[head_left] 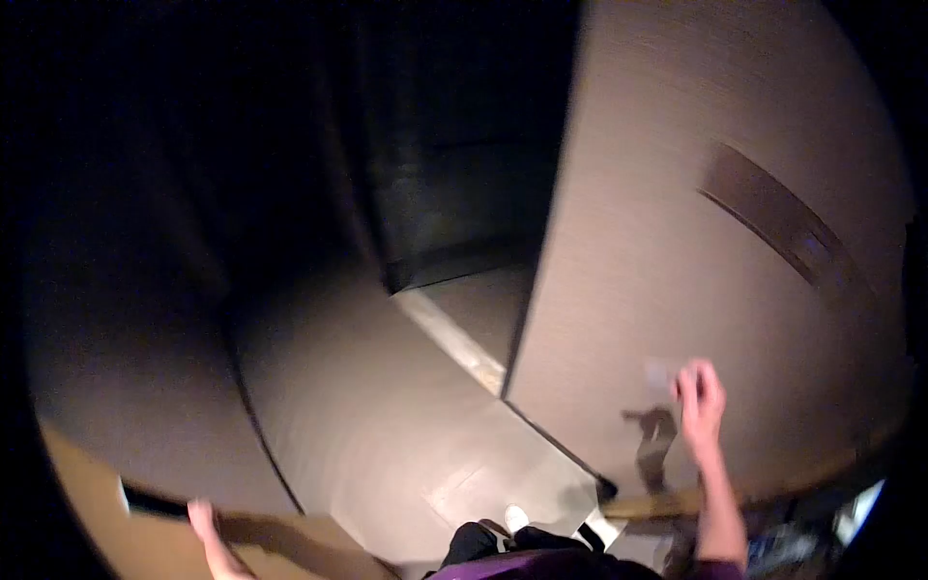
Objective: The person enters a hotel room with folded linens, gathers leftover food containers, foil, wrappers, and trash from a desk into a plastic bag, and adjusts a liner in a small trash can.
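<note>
My right hand (701,387) is raised in front of the pale wall panel (619,290) at the right. Its fingers are pinched together, and a small whitish, blurred flat thing (660,375) shows at the fingertips. A shadow of the hand falls on the panel, just left of the wrist. Low at the left, my left hand (201,517) is at the end of a dark strip (155,504) with a whitish end, against a tan surface. Its fingers are small and blurred, so I cannot tell whether it grips the strip.
A dark doorway (464,203) opens ahead, with a light threshold strip (449,338) on the grey floor (387,416). A brown elongated plate (773,213) is on the right panel. My white shoe (517,519) stands on the floor below. Blurred clutter (802,546) lies at lower right.
</note>
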The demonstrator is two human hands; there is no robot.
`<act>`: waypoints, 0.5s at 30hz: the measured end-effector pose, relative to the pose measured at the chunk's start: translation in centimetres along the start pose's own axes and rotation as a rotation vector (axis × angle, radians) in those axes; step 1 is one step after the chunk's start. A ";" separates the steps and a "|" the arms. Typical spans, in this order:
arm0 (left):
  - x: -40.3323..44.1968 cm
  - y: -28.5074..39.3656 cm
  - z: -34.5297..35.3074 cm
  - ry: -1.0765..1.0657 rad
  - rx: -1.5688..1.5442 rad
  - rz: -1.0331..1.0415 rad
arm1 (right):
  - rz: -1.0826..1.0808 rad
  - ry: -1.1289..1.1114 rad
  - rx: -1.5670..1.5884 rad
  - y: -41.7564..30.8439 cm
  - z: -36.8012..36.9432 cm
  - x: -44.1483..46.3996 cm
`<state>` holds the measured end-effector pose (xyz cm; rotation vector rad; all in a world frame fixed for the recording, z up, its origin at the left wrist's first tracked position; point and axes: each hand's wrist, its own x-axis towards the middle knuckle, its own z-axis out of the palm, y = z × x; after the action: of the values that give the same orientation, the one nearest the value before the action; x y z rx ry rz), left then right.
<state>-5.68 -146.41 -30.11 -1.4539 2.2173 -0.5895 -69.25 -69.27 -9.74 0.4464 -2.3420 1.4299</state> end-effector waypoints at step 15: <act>0.3 8.7 -5.6 -0.079 -0.521 -0.258 | -0.396 0.379 -0.384 -8.3 -18.7 18.1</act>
<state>-15.42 -142.93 -30.36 -1.9981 2.2350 -0.0138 -79.06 -57.57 12.94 0.4495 -2.0107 0.7810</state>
